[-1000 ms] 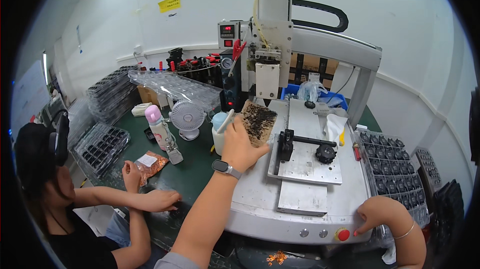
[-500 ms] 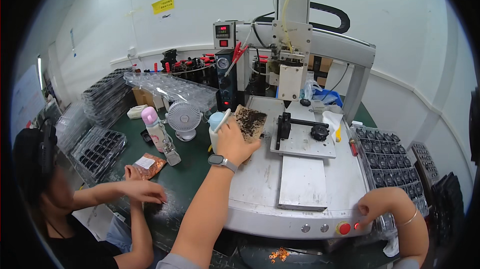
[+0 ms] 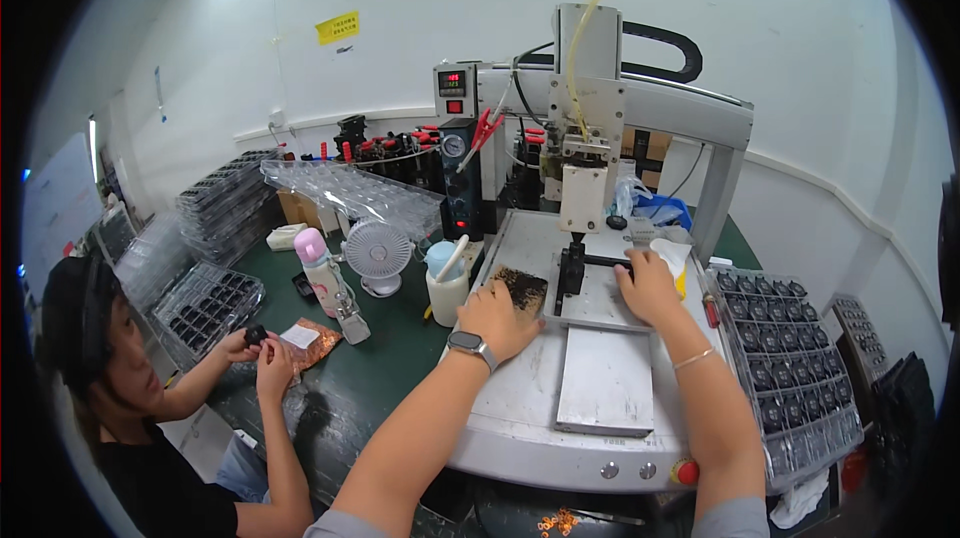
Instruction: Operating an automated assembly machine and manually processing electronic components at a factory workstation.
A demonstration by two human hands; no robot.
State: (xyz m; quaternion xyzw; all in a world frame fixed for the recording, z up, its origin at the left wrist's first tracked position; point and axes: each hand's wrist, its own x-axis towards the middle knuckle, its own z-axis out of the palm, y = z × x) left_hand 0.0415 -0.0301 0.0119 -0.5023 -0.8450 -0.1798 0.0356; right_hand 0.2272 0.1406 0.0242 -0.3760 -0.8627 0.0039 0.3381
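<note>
My left hand lies on the machine bed, its fingers spread at the near edge of a brown pad covered with black residue. A white squeeze bottle with a blue cap and a bent white spout stands just left of it. My right hand is closed at the right end of a black bar on the metal fixture plate, where it covers the black knob. Over the black clamp block at the bar's left end is the machine's pressing head, its dark tip close above the block.
To the right, a clear tray holds several round black parts. A red emergency button sits on the machine's front edge. At left, another person's hands hold a small black part near a bag of copper-coloured pieces, a bottle and a fan.
My right hand has moved from the front buttons up to the fixture's knob. My left hand has dropped from beside the squeeze bottle to the pad. The pressing head sits lower.
</note>
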